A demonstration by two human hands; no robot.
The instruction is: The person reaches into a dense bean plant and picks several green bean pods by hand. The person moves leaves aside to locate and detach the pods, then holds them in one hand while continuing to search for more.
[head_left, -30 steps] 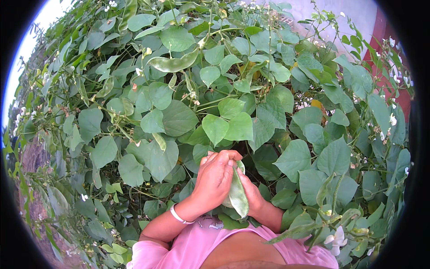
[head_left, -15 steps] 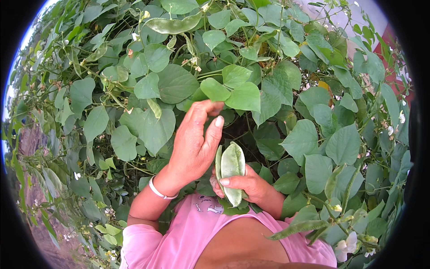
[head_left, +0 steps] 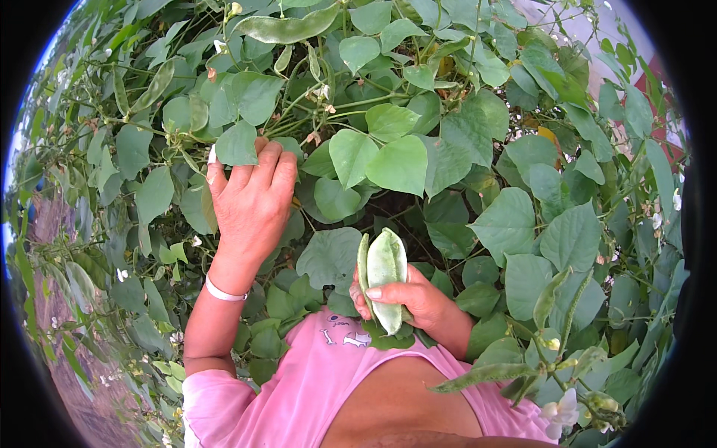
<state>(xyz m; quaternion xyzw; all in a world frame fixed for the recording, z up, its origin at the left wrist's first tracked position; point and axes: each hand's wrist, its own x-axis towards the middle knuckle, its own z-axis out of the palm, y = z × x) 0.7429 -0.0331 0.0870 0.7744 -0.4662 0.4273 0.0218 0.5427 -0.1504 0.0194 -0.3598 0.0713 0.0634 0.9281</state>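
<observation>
My right hand (head_left: 414,299) is closed round a small bunch of flat green bean pods (head_left: 388,269), held upright in front of my chest with the thumb across them. Up and to the left, my left hand (head_left: 252,205) reaches into the bean plant, back of the hand toward me. Its fingers look stretched out, though a heart-shaped leaf (head_left: 237,143) hides some of the fingertips. I see nothing held in it. Above it hangs a large flat pod (head_left: 287,28), still on the vine; a slimmer pod (head_left: 155,86) hangs farther left.
Dense bean foliage (head_left: 497,224) surrounds both hands. More pods (head_left: 489,375) and white flowers (head_left: 562,413) hang at the lower right. Brown ground (head_left: 56,299) shows along the left edge, and a pale wall (head_left: 597,30) stands at the upper right.
My left hand has moved left and a little upward, away from the pods in my right hand and in among the leaves. The right hand keeps its hold, nearly still.
</observation>
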